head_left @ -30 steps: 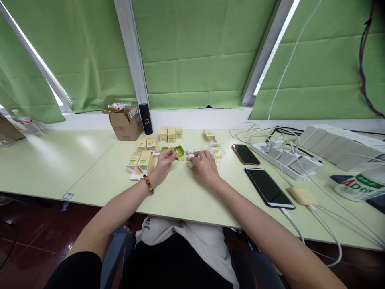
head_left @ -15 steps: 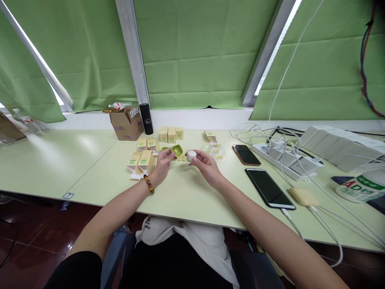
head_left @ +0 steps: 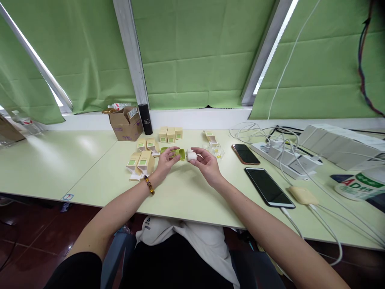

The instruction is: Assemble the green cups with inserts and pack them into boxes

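My left hand (head_left: 165, 161) is closed on a small green cup-like case (head_left: 180, 154), whose open side is turned toward my right hand. My right hand (head_left: 207, 163) pinches a small white rounded piece (head_left: 191, 155) between thumb and fingers. The two pieces are close to each other, with a narrow gap. Another green piece (head_left: 164, 149) lies partly hidden behind my left fingers. Clear plastic holders (head_left: 217, 151) with yellow bits rest just beyond my right hand. Beside my left hand stand cream boxes with green labels (head_left: 146, 161).
More cream boxes (head_left: 171, 135) stand farther back, near a brown carton (head_left: 126, 123) and a black cylinder (head_left: 146, 119). To the right lie two phones (head_left: 246, 154), a power strip (head_left: 285, 160) with tangled cables, a yellow charger (head_left: 303, 195) and a row of white boxes (head_left: 339, 146).
My left hand has turned the green case from facing upward to facing the white piece. The white piece is tilted sideways, and both hands hold their pieces nearer together.
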`<action>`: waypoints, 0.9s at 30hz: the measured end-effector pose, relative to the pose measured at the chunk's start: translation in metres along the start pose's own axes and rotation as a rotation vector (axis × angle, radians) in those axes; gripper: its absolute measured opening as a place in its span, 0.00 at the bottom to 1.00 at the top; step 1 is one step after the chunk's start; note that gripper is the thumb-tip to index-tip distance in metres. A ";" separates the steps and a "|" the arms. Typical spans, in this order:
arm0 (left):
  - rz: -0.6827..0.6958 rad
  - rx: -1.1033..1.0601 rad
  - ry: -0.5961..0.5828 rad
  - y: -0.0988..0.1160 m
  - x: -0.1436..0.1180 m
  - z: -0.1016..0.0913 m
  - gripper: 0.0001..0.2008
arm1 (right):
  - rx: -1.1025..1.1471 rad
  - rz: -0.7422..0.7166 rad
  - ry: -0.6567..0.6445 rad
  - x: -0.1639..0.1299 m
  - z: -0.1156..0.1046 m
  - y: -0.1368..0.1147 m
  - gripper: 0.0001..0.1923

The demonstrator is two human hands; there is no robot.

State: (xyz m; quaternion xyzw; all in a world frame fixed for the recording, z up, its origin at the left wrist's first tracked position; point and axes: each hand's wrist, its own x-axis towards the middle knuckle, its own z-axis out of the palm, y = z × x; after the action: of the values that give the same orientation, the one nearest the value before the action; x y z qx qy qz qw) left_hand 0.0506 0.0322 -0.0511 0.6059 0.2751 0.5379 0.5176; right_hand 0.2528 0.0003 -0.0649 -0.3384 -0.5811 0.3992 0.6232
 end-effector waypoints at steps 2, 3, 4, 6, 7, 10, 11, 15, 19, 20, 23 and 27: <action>-0.003 0.011 -0.002 0.001 -0.001 0.001 0.30 | -0.004 -0.011 0.022 0.001 -0.001 0.000 0.31; -0.004 0.017 -0.001 0.001 -0.001 0.001 0.30 | 0.003 -0.011 0.035 0.001 -0.001 0.000 0.31; -0.004 0.026 0.001 0.001 0.000 0.001 0.30 | 0.015 -0.007 0.049 0.002 -0.001 -0.001 0.31; -0.008 0.047 0.007 -0.001 0.000 0.001 0.31 | 0.037 0.011 0.068 0.002 -0.001 -0.002 0.30; -0.009 0.056 0.010 -0.001 0.001 0.001 0.31 | 0.042 0.022 0.072 0.002 0.000 -0.004 0.29; 0.002 0.077 0.006 -0.004 0.002 0.000 0.31 | 0.035 0.041 0.079 0.001 0.002 -0.007 0.26; 0.011 0.086 0.003 -0.005 0.003 0.000 0.31 | 0.029 0.040 0.082 0.001 0.003 -0.007 0.25; 0.046 0.155 0.002 -0.008 0.005 0.001 0.30 | 0.015 0.026 0.091 0.001 0.005 -0.010 0.24; 0.055 0.245 0.016 -0.006 0.004 0.003 0.30 | -0.012 0.041 0.090 0.000 0.006 -0.010 0.25; 0.055 0.263 0.018 -0.005 0.003 0.003 0.29 | -0.021 0.046 0.085 0.000 0.006 -0.010 0.25; 0.054 0.299 0.030 -0.003 0.002 0.005 0.28 | -0.044 0.056 0.077 -0.001 0.006 -0.010 0.25; 0.051 0.313 0.034 -0.001 0.002 0.006 0.26 | -0.069 0.066 0.073 -0.002 0.006 -0.011 0.25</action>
State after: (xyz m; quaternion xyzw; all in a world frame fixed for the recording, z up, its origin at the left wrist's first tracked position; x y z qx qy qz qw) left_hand 0.0570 0.0323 -0.0511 0.6766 0.3488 0.5118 0.3982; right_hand 0.2480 -0.0063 -0.0558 -0.3932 -0.5599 0.3865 0.6184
